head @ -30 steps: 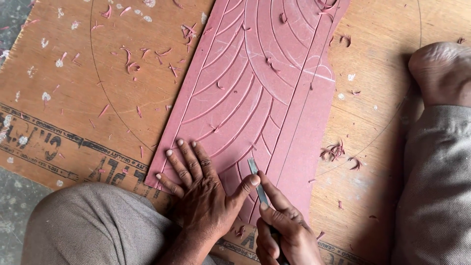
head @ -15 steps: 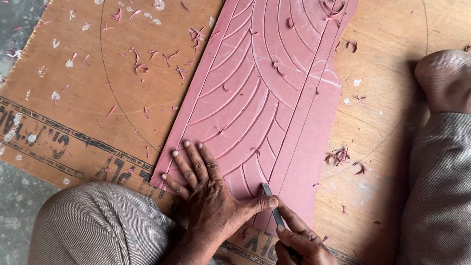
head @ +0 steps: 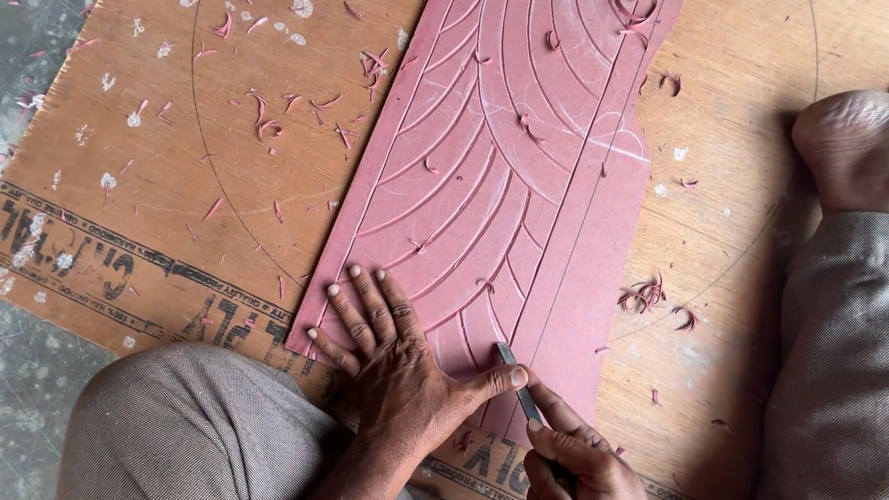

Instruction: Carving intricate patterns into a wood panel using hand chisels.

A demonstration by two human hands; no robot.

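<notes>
Panel (head: 546, 167), a long pink board cut with curved grooves, lies flat on the plywood (head: 185, 185) in front of me, running from my knees away toward the far right. My left hand (head: 398, 370) is spread flat on its near end, palm down, fingers splayed toward the far left and holding nothing, with the thumb stretched right so its tip touches the chisel (head: 519, 384). My right hand (head: 574, 454) is closed around that chisel's handle at the near edge of the view, and the narrow dark blade points away from me, its tip resting on the panel beside a straight groove. Pink shavings (head: 648, 294) lie scattered on the plywood to the right of the panel and more to the far left. My left knee (head: 194, 426) sits near left, my bare foot (head: 847, 148) far right on the plywood.
</notes>
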